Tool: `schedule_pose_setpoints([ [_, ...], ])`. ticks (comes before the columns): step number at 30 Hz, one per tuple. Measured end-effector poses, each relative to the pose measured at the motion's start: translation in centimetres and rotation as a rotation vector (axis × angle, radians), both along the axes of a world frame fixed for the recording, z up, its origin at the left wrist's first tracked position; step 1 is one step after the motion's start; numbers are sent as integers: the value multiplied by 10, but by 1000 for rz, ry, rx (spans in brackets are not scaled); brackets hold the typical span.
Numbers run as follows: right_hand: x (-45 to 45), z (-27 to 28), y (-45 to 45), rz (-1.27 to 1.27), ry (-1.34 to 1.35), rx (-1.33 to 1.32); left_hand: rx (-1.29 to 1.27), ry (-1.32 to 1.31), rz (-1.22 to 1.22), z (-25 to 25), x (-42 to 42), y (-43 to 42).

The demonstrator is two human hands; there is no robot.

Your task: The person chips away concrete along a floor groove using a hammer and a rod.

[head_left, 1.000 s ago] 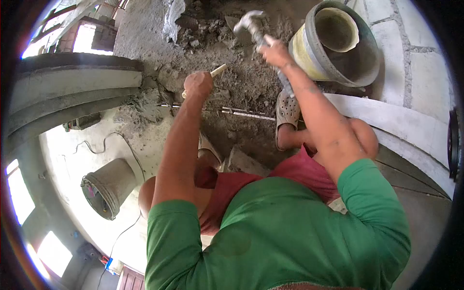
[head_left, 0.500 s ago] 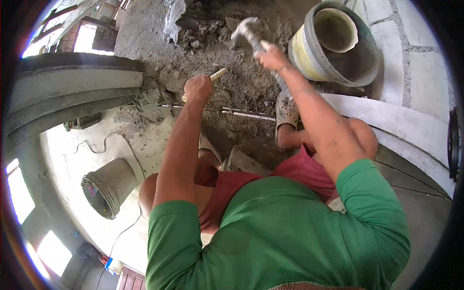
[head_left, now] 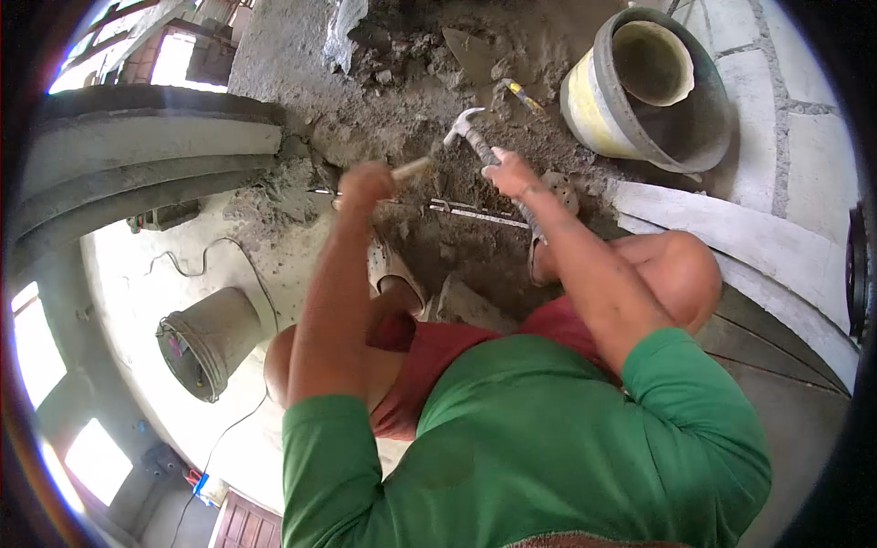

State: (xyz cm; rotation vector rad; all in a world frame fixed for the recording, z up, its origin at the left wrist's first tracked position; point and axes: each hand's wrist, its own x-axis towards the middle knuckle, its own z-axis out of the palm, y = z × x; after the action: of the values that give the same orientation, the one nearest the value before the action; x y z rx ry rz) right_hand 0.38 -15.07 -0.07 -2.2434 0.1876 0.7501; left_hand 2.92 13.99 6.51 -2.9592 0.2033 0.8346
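Observation:
My right hand is closed round the grip of a claw hammer, whose metal head is raised over the dug, muddy ground. My left hand, slightly blurred, wraps round a short pale rod that sticks out to the right toward the hammer. The hammer head and the rod's end are close but apart. Whether the rod is pipe or wood cannot be made out. Beyond the hammer a pointing trowel with a yellow and dark handle lies on the dirt.
A large tub with a smaller bucket inside stands at the upper right, beside a block wall. Thin metal bars cross the ground near my feet. Curved concrete steps and another bucket are at the left.
My right hand has brought the hammer down and toward me, uncovering the trowel's handle. My left hand has shifted slightly nearer, and the rod now lies at a flatter angle.

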Motion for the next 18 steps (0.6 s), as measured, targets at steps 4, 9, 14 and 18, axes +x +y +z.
schedule_pose_setpoints([
  [4, 52, 20, -21, -55, -53, -41, -122, 175, 151, -7, 62, 46],
  [9, 85, 81, -18, -111, -344, 41, -141, -9, 272, -7, 61, 16],
  [14, 85, 97, -8, -388, -21, 501, -78, -62, 279, 7, 61, 1],
  [18, 111, 134, -16, -405, -119, 565, -51, 76, 318, -13, 87, 9],
])
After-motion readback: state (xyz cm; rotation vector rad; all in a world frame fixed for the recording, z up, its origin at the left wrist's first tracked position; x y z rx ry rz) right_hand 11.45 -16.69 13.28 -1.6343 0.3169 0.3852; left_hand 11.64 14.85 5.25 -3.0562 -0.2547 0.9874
